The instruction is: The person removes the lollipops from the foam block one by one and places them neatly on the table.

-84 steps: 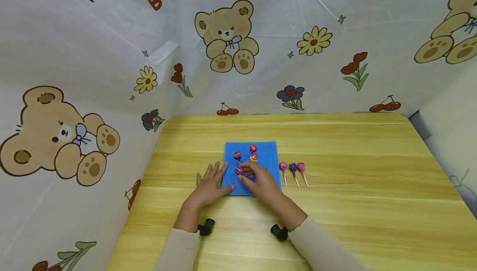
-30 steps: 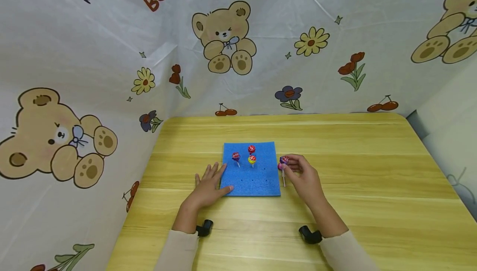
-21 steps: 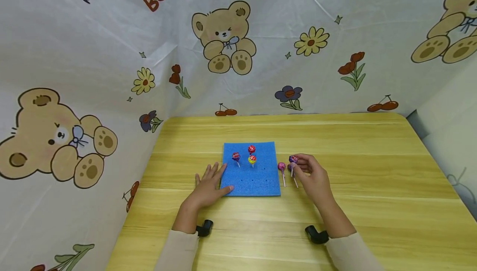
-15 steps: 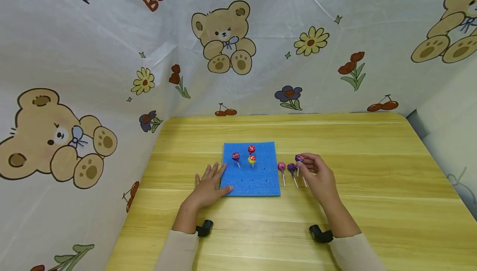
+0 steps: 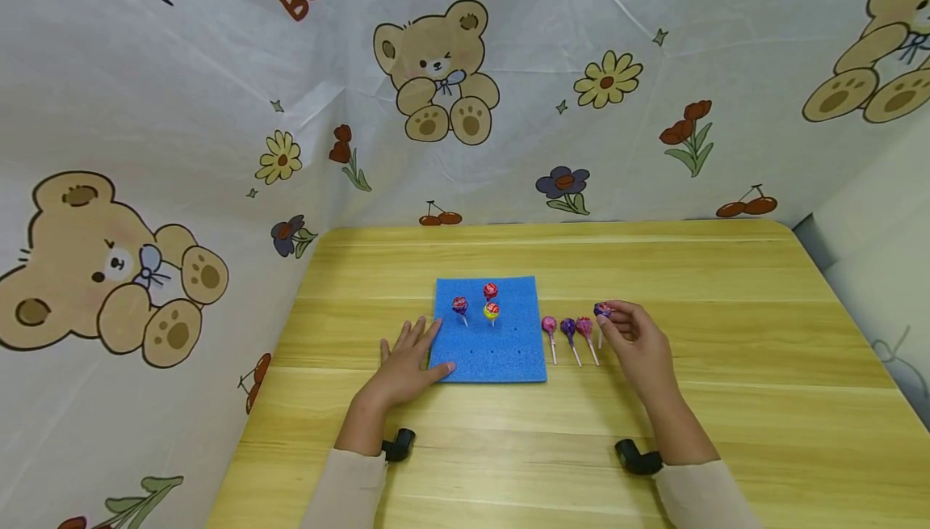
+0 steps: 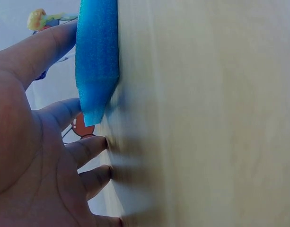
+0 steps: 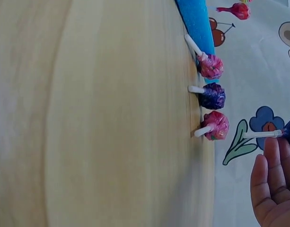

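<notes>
My right hand (image 5: 639,347) pinches a purple lollipop (image 5: 601,310) by its wrapped head, its white stick hanging down. It is held over the table, just right of a row of three lollipops: a pink one (image 5: 549,325), a purple one (image 5: 568,327) and another pink one (image 5: 584,326). In the right wrist view the held lollipop's stick (image 7: 262,135) shows above the fingers. My left hand (image 5: 407,367) lies spread at the left edge of a blue foam block (image 5: 501,359), thumb and index finger touching it. A red lollipop (image 5: 491,291), a yellow-and-red one (image 5: 492,311) and a dark red-purple one (image 5: 460,304) stand in the foam.
Small holes dot the foam's front half. The wooden table (image 5: 697,287) reaches back to a bear-print cloth (image 5: 508,165), which also hangs along the left side.
My right hand, earlier at a lollipop in the foam's front left, has lifted it out and carried it rightward past the row of three. The left hand stays put.
</notes>
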{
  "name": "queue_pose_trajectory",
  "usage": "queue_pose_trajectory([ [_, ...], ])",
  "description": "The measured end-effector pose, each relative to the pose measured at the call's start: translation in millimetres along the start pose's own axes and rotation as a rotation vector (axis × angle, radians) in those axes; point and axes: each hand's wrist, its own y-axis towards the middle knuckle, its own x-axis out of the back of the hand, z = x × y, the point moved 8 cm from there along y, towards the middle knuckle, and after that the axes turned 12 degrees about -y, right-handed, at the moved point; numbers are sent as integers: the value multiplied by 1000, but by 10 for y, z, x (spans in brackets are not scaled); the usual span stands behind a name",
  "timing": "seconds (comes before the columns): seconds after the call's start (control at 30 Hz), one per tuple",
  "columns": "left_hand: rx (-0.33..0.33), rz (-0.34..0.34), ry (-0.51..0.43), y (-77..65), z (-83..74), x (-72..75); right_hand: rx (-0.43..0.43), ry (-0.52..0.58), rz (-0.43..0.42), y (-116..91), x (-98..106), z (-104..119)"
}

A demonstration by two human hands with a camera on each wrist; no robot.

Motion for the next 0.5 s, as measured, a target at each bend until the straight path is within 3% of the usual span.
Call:
queue_pose_trajectory([
  [0.5,-10,-9,-8,-7,-18,19,-87,-52,64,49,-4,-211],
])
